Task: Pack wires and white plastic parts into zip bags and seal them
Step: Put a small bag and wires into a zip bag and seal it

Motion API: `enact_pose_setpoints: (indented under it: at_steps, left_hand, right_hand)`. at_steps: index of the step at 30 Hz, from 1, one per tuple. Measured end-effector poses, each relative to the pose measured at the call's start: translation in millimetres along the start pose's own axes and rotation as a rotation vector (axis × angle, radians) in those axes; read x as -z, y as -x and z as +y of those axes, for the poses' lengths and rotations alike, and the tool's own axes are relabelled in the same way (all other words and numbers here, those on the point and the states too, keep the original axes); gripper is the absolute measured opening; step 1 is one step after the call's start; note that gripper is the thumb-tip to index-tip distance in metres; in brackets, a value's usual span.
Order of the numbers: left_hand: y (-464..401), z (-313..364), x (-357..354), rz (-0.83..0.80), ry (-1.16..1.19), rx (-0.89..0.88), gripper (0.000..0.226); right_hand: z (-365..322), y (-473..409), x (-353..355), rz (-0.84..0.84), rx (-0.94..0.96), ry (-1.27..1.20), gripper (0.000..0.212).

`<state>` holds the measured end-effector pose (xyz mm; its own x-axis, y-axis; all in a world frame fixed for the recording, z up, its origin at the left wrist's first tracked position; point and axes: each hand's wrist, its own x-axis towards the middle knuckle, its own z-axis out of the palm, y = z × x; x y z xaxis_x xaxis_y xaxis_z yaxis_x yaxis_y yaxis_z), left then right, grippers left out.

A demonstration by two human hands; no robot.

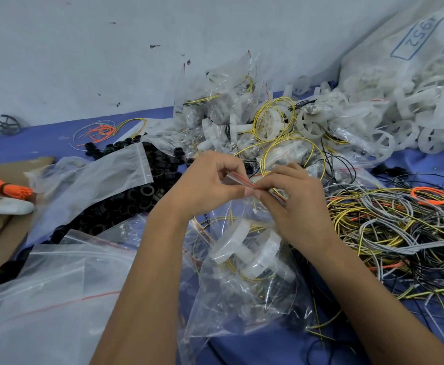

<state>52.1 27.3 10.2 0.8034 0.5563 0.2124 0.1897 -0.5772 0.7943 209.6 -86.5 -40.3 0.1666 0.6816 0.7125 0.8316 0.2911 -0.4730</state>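
Both forearms converge on the zip bag [244, 262] at centre, left hand [210, 180] and right hand [297, 201] pinching its red-lined seal strip [252, 184] between curled fingers; thin, limp, probably slippery film holding light white plastic parts [244, 248] and yellow wire, best gripped at the 12 o'clock strip.

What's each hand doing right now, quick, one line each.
Left hand: pinching the zip strip of the filled bag.
Right hand: pinching the same strip.
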Motion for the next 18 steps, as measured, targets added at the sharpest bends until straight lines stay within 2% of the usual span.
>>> enact_pose_setpoints:
  at_steps: [18]
  left_hand:
    - [5.2, -11.0, 12.2, 0.077, 0.034, 0.031, 0.014]
  right_hand:
    - [0.3, -1.1, 5.9, -0.045, -0.043, 0.006, 0.006]
